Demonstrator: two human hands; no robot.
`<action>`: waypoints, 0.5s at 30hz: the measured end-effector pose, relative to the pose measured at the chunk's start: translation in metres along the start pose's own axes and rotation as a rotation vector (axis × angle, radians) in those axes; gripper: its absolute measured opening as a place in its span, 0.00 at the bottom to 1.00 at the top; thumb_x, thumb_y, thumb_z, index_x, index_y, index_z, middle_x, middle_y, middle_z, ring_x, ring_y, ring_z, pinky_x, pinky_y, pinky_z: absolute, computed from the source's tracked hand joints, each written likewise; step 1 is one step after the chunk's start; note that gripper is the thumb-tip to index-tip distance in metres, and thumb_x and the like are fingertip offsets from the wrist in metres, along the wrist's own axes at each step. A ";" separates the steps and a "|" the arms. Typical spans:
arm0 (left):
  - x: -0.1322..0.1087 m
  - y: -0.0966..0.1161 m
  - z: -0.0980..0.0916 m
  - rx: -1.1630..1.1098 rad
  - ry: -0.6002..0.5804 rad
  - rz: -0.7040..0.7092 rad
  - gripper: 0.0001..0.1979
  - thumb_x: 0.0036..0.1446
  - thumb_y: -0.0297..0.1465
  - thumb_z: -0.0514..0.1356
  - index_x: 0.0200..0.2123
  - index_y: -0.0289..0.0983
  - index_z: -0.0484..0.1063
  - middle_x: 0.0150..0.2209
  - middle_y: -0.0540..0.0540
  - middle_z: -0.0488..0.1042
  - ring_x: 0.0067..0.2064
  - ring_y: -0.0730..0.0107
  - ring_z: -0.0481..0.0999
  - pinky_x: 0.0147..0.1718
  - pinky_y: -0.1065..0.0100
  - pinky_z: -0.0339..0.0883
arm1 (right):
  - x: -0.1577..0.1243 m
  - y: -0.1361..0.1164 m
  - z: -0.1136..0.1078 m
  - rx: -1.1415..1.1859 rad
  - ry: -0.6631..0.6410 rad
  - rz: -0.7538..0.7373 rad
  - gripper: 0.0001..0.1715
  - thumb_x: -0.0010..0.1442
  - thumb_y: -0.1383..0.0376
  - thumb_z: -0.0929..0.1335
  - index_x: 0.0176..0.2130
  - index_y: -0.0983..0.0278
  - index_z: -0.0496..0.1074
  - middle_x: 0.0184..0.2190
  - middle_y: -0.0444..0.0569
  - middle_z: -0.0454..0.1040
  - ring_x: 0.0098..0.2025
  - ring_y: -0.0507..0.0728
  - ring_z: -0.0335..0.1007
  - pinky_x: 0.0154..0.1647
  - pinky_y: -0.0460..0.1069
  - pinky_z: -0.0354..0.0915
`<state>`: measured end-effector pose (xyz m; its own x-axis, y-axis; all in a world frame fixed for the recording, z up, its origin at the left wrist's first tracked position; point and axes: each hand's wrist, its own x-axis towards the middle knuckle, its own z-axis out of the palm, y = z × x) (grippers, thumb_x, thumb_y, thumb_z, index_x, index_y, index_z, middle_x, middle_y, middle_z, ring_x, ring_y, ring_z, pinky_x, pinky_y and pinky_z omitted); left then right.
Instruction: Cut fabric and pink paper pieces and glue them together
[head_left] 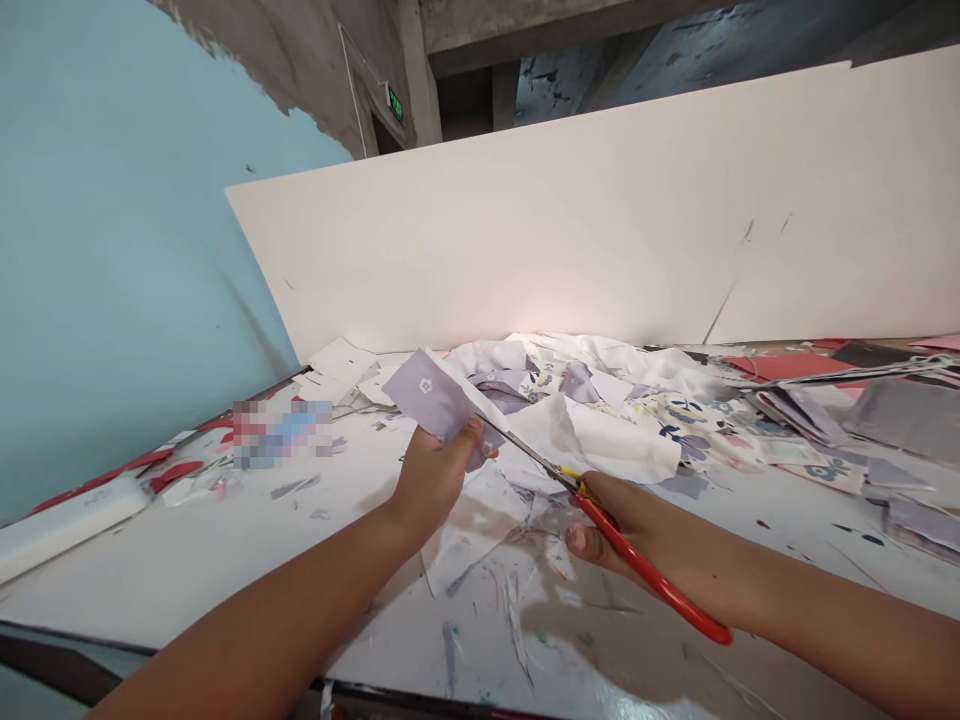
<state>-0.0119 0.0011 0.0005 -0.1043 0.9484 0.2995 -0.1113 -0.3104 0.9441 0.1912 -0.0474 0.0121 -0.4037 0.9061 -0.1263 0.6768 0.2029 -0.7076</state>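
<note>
My left hand [433, 478] is closed on a lilac piece of fabric [429, 395] with a small white flower, holding it up over the white table [187, 550]. My right hand [637, 535] grips red-handled scissors [600, 515]. Their blades point up and left and meet the fabric's lower right edge, just by my left thumb. The blade tips are hidden behind the fabric.
A heap of white and floral cloth offcuts [600, 400] lies behind my hands. Grey and lilac pieces [900, 420] and red sheets [787, 365] spread to the right. Thin scraps [510, 610] litter the table near me. A tall white board [600, 230] backs the table; a blue wall [112, 250] stands left.
</note>
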 end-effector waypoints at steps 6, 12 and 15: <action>-0.003 0.003 0.003 0.078 0.000 -0.015 0.13 0.44 0.39 0.60 0.29 0.34 0.68 0.25 0.48 0.70 0.27 0.70 0.72 0.30 0.67 0.68 | 0.002 0.001 0.003 -0.023 0.034 -0.002 0.22 0.50 0.46 0.62 0.30 0.62 0.61 0.27 0.46 0.65 0.28 0.55 0.60 0.26 0.47 0.57; -0.005 0.004 0.005 0.085 -0.015 -0.040 0.14 0.45 0.39 0.60 0.30 0.34 0.67 0.27 0.48 0.71 0.27 0.69 0.74 0.27 0.69 0.66 | 0.005 0.011 0.010 0.048 0.073 -0.024 0.18 0.51 0.49 0.63 0.28 0.61 0.59 0.26 0.44 0.64 0.26 0.53 0.58 0.26 0.46 0.57; -0.007 0.005 0.007 0.094 -0.035 -0.032 0.13 0.46 0.39 0.59 0.31 0.35 0.66 0.26 0.48 0.71 0.27 0.68 0.74 0.24 0.71 0.65 | 0.006 0.010 0.009 0.068 0.067 -0.026 0.18 0.51 0.50 0.64 0.27 0.61 0.58 0.25 0.43 0.63 0.25 0.52 0.57 0.25 0.46 0.56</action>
<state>-0.0050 -0.0066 0.0037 -0.0670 0.9601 0.2717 -0.0208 -0.2736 0.9616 0.1900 -0.0438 -0.0019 -0.3773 0.9240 -0.0623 0.6223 0.2031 -0.7560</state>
